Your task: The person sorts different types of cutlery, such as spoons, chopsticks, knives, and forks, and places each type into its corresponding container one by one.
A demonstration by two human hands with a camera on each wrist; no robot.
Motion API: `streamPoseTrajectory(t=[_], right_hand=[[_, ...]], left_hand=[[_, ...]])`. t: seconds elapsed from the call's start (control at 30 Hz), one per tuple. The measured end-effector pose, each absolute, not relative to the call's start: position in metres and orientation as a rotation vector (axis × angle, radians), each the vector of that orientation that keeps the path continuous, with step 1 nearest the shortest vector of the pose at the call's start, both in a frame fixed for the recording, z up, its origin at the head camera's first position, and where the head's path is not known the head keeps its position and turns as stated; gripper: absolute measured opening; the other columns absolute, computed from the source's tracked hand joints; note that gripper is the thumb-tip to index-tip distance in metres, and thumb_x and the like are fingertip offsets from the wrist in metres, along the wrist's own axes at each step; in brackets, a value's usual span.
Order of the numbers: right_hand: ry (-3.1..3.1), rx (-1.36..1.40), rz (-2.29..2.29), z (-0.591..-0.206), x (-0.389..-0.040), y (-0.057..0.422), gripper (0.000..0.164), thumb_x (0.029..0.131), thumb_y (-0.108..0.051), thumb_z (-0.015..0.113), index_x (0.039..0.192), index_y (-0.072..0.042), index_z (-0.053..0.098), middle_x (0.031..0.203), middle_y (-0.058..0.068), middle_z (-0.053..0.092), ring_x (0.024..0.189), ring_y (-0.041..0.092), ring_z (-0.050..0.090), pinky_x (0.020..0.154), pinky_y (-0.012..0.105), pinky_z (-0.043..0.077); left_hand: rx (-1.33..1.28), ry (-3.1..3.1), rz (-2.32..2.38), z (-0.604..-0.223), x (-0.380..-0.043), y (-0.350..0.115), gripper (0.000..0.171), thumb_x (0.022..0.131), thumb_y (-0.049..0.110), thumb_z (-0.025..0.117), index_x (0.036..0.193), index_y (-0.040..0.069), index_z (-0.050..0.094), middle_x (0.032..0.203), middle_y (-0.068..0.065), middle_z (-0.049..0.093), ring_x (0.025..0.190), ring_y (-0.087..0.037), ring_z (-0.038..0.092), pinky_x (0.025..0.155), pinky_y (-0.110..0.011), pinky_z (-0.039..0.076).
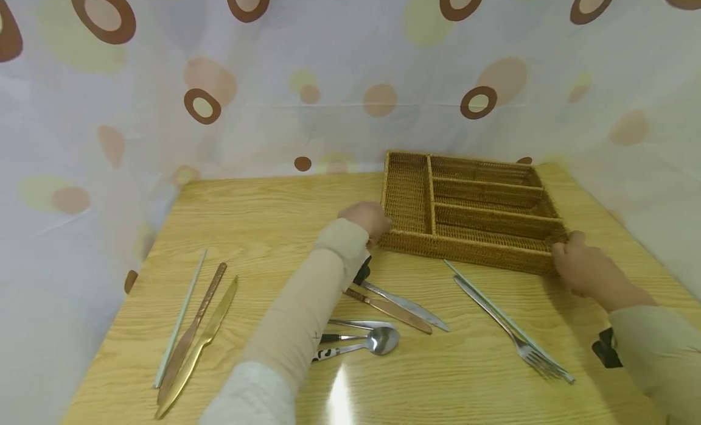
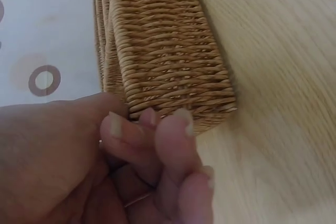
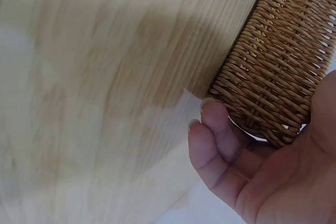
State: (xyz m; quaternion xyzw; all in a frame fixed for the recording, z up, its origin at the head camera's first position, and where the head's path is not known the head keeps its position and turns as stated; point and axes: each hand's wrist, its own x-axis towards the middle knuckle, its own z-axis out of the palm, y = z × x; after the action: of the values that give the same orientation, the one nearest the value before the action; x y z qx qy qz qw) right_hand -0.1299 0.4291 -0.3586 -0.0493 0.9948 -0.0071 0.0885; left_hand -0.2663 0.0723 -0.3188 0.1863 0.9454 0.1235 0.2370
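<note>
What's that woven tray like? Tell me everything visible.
The brown wicker cutlery tray is rectangular, with low woven walls and four compartments: one running front to back at left, three crosswise at right. All look empty. Open side up, it's at the wood-grain tabletop's back right, near corners held by the left hand and right hand. Base contact is unclear.

Both hands (image 1: 365,220) (image 1: 588,266) well apart, fingers (image 2: 177,148) curled

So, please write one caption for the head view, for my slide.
Left hand and right hand grip the near corners of a divided wicker tray; cutlery lies on the table.
</note>
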Motion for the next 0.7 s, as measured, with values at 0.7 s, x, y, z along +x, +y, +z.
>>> streamPoseTrajectory(t=[0.7], right_hand=[[3.075, -0.339, 0.407, -0.356, -0.124, 0.432, 0.008, 0.088, 0.011, 0.031, 0.081, 0.009, 0.033, 0.088, 0.044, 0.036, 0.039, 0.014, 0.031, 0.036, 0.023, 0.023]], left_hand=[[0.529, 2.418, 0.240, -0.315, -0.277, 0.090, 0.050, 0.099, 0.029, 0.028, 0.053, 0.013, 0.040, 0.041, 0.004, 0.031, 0.035, -0.007, 0.038, 0.070, -0.027, 0.048]])
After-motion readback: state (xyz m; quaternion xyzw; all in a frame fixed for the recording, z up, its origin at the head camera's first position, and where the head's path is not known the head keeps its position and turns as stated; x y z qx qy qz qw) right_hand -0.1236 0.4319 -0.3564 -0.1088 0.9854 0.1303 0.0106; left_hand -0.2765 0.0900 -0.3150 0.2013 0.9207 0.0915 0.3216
